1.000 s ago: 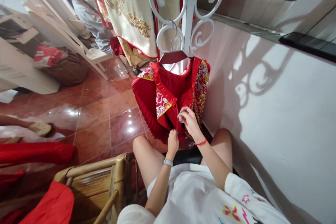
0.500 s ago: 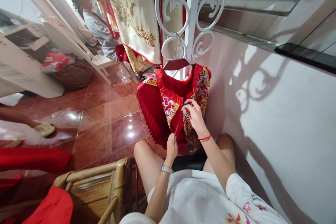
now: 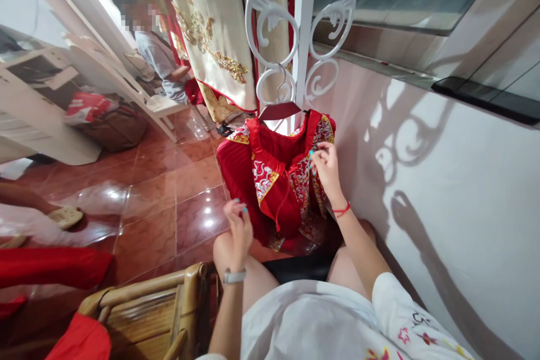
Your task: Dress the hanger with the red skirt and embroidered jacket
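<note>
A red skirt [image 3: 291,211] with white and gold embroidered panels hangs in front of my knees. It is on a hanger [image 3: 280,111] with a dark red bar and a metal hook. At the front of its gathered red waistband, a thin red cord [image 3: 278,216] hangs down loose. My left hand [image 3: 239,228] is raised to the left of the skirt, apart from it, fingers loosely bent and holding nothing. Over the right side of the waistband is my right hand [image 3: 325,166], its fingers bent and a little apart, with nothing visible in them.
The hanger's hook is on a white scrolled metal stand [image 3: 300,28]. Behind hang cream garments [image 3: 211,28] with gold decoration. A bamboo chair [image 3: 143,312] with red cloth stands at my left, a white wall [image 3: 472,180] at my right. Another person [image 3: 158,59] sits at the back left.
My left hand has let go of the red cord and moved left, away from the skirt. My right hand has shifted up and right from the waistband's front. The cord now dangles free.
</note>
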`<control>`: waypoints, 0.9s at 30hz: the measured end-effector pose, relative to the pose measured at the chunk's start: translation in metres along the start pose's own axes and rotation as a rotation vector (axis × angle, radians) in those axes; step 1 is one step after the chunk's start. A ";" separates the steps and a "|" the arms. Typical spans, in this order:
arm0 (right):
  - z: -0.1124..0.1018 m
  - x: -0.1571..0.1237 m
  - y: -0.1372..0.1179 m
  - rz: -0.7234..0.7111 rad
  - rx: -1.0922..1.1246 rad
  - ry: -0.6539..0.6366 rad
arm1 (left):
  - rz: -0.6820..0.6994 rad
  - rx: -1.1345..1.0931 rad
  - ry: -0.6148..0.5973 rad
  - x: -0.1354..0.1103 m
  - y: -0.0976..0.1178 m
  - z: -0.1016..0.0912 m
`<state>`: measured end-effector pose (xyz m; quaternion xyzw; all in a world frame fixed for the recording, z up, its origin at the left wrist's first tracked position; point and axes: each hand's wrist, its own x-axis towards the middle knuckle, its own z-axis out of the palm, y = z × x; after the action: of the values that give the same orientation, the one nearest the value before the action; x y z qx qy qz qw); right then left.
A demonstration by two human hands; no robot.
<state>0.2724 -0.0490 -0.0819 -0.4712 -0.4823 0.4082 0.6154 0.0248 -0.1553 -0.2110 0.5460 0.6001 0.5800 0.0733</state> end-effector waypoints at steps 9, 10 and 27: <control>0.003 0.098 0.010 -0.364 -0.809 0.081 | -0.012 -0.132 -0.458 0.263 0.046 0.011; 0.001 0.102 0.009 -0.374 -0.823 0.045 | -0.094 -0.158 -0.543 0.268 0.044 0.017; -0.071 0.108 -0.009 -0.444 -0.751 -0.365 | 0.042 0.168 0.347 0.131 0.036 0.008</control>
<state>0.3640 0.0395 -0.0566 -0.4674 -0.7859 0.1400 0.3799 -0.0001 -0.0635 -0.1139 0.4543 0.6385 0.6148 -0.0891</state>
